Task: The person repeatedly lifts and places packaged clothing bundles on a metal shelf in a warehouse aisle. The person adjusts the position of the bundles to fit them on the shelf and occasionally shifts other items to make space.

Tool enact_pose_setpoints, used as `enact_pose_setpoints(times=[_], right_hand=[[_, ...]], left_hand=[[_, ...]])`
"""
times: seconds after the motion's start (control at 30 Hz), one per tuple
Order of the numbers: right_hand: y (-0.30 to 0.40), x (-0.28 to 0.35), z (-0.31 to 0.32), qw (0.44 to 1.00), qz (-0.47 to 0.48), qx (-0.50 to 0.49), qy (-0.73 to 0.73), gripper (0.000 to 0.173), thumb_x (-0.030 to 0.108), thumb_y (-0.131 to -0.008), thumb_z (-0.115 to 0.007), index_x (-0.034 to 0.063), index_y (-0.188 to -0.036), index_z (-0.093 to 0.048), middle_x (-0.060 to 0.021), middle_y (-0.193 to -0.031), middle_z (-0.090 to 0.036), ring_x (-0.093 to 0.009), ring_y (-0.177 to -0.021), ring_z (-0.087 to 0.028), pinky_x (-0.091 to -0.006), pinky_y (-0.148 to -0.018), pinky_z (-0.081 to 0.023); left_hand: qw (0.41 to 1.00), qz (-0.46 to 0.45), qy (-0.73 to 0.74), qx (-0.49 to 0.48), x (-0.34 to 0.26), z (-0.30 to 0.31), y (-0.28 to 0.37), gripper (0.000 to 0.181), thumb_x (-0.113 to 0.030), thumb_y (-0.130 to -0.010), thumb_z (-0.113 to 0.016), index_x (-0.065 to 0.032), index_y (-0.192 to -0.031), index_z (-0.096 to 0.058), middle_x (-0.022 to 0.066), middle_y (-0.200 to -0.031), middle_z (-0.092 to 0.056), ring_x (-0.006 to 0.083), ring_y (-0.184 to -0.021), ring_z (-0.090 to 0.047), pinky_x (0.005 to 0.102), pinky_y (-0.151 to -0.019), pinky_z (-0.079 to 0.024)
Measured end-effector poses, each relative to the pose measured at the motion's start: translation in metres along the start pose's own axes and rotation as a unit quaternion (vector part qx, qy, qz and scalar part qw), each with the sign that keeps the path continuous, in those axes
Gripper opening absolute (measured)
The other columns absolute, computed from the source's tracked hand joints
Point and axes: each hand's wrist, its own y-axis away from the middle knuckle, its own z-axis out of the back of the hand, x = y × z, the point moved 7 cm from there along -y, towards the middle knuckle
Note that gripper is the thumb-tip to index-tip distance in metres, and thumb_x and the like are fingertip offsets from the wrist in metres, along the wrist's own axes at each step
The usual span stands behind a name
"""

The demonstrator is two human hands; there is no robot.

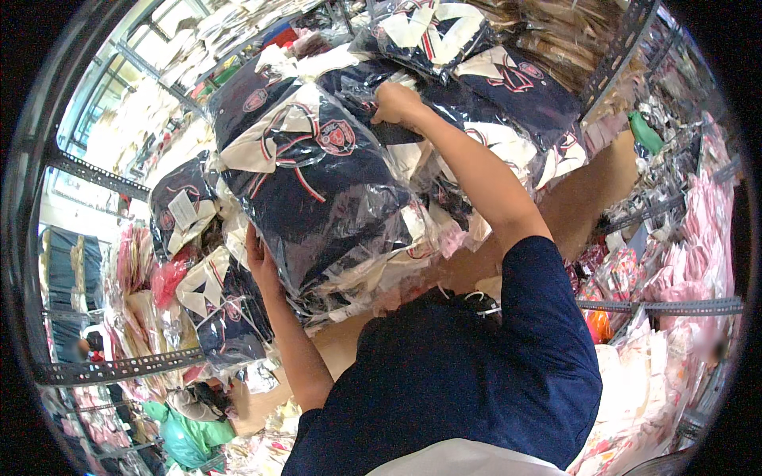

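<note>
A navy garment (339,196) with a white collar, red-and-white trim and a red crest lies folded in a clear plastic bag, on top of a heap of similar packets. At its left edge is my left hand (257,253), closed on the bag's side, some fingers hidden behind it. My right hand (397,106) reaches over the heap with bent fingers, at the plastic of another bagged navy garment (351,83) just behind. Whether those fingers pinch the plastic is not clear. Farther right sits one more bagged navy garment (506,77) with a white collar.
Bagged navy garments (223,303) also lie to the left. Perforated metal shelf posts (619,53) and rails (119,366) frame both sides. Pink bagged clothes (684,238) fill the right shelves. Green plastic bags (184,437) lie lower left. Brown board (577,196) shows beside the heap.
</note>
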Motion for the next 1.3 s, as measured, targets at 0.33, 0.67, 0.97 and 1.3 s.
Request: enact_pose_setpoints(times=[0.33,0.67,0.97,1.3], right_hand=[[0.043,-0.024,0.140,0.960,0.078,-0.264,-0.044,0.029,0.027,-0.071,-0.080,0.0063,-0.092,-0.076,-0.0135,-0.080,-0.072,-0.025,-0.070,-0.068,-0.0368,-0.072,-0.054],[0.145,-0.101,0.275,0.857,0.036,-0.317,-0.405,0.025,0.019,-0.079,-0.077,0.0019,-0.097,-0.073,-0.0098,-0.083,-0.073,-0.019,-0.068,-0.068,-0.0321,-0.066,-0.055],[0.112,-0.178,0.049,0.981,-0.081,-0.077,-0.156,0.046,0.034,-0.080,-0.078,-0.0018,-0.107,-0.068,-0.0133,-0.093,-0.070,-0.018,-0.084,-0.062,-0.0331,-0.080,-0.048],[0.138,-0.062,0.104,0.939,0.091,-0.277,-0.184,0.050,0.042,-0.085,-0.072,0.0006,-0.112,-0.068,-0.0163,-0.084,-0.069,-0.028,-0.077,-0.068,-0.0385,-0.072,-0.052]], left_hand=[[0.998,0.042,-0.044,-0.006,-0.008,-0.009,0.002,0.055,-0.004,-0.097,-0.054,-0.0009,-0.149,-0.036,0.0132,-0.147,-0.045,0.0227,-0.130,-0.049,0.0334,-0.109,-0.037],[0.998,0.050,-0.034,-0.003,-0.003,-0.001,0.003,0.056,-0.006,-0.097,-0.056,-0.0001,-0.149,-0.035,0.0122,-0.149,-0.044,0.0222,-0.132,-0.047,0.0342,-0.110,-0.037],[0.997,0.023,-0.068,0.002,-0.005,-0.005,0.000,0.053,-0.004,-0.098,-0.051,-0.0008,-0.149,-0.036,0.0126,-0.153,-0.039,0.0222,-0.136,-0.042,0.0352,-0.114,-0.030],[0.999,0.027,-0.047,-0.004,-0.004,-0.004,0.003,0.053,-0.006,-0.098,-0.053,-0.0013,-0.148,-0.038,0.0123,-0.148,-0.045,0.0213,-0.133,-0.046,0.0347,-0.111,-0.035]])
